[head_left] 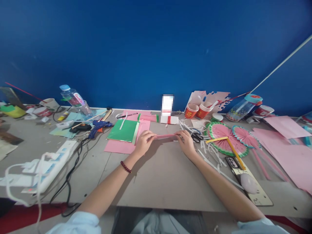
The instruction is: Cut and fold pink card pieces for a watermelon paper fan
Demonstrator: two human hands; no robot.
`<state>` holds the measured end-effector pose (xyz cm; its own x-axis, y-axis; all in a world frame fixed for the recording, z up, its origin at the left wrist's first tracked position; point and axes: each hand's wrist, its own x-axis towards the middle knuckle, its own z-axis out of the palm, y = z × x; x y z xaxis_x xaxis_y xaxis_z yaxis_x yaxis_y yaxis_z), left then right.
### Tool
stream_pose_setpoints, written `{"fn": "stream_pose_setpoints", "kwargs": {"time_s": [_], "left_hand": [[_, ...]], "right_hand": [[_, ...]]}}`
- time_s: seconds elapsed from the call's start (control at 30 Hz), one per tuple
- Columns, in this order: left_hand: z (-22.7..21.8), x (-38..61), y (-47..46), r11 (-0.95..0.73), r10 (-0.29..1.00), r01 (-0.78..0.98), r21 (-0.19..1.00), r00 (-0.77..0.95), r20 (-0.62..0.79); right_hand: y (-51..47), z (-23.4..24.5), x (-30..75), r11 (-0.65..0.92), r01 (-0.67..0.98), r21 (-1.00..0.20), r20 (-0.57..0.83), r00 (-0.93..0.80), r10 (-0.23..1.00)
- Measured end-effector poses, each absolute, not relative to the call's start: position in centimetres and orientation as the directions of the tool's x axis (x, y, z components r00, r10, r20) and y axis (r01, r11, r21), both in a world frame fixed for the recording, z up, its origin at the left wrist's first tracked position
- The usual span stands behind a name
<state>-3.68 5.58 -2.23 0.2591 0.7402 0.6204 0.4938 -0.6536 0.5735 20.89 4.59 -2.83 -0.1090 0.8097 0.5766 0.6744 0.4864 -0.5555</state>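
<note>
A narrow pink paper strip (165,136) is stretched level between my two hands, just above the table. My left hand (145,140) pinches its left end, beside the green paper pack (123,130) and the pink sheets (119,147) under it. At the other end, my right hand (185,140) grips the strip with thumb and fingers. Black-handled scissors (197,137) lie right by that hand, among white paper offcuts (207,156). Behind the hands rests a pleated pink paper piece with green edges (148,117). Whether the strip is folded in layers I cannot tell.
Two watermelon-patterned paper fans (225,138) lie at right near a phone (234,164) and pink sheets (290,156). Red paper cups (191,111) stand behind. To the left are a blue glue gun (99,127), a power strip (55,165), cables and a plastic bottle (73,97).
</note>
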Motion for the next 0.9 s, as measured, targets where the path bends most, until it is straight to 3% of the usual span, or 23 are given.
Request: {"fn": "stream_pose_setpoints", "kwargs": {"time_s": [0.13, 0.3, 0.4, 0.5, 0.67, 0.77, 0.9], "left_hand": [[-1.9, -3.7, 5.5, -0.642, 0.747, 0.479, 0.599, 0.214, 0.630], [-1.4, -3.9, 5.5, -0.640, 0.718, 0.530, 0.556, 0.156, 0.678], [-1.1, -3.8, 5.2, -0.610, 0.671, 0.610, 0.505, 0.059, 0.739], [-0.7, -3.3, 4.5, -0.608, 0.675, 0.606, 0.512, 0.056, 0.735], [-0.5, -1.7, 2.9, -0.532, 0.847, 0.383, 0.755, 0.248, 0.471], [-0.5, -1.0, 2.4, -0.476, 0.874, 0.325, 0.817, 0.281, 0.397], [-0.6, -0.9, 2.4, -0.394, 0.913, 0.302, 0.868, 0.239, 0.331]], "right_hand": [[4.8, -2.9, 20.8, 0.480, 0.584, -0.654, 0.578, -0.022, 0.815], [5.0, -3.4, 20.6, 0.379, 0.379, -0.844, 0.437, 0.078, 0.896], [4.6, -3.1, 20.2, 0.378, 0.348, -0.858, 0.446, 0.138, 0.884], [3.5, -2.1, 19.7, 0.466, 0.496, -0.733, 0.598, 0.144, 0.788], [1.5, -1.2, 18.5, 0.665, 0.603, -0.441, 0.802, -0.069, 0.594], [0.8, -1.5, 17.8, 0.770, 0.575, -0.276, 0.804, -0.301, 0.513], [0.3, -1.7, 17.1, 0.807, 0.569, -0.158, 0.711, -0.501, 0.493]]}}
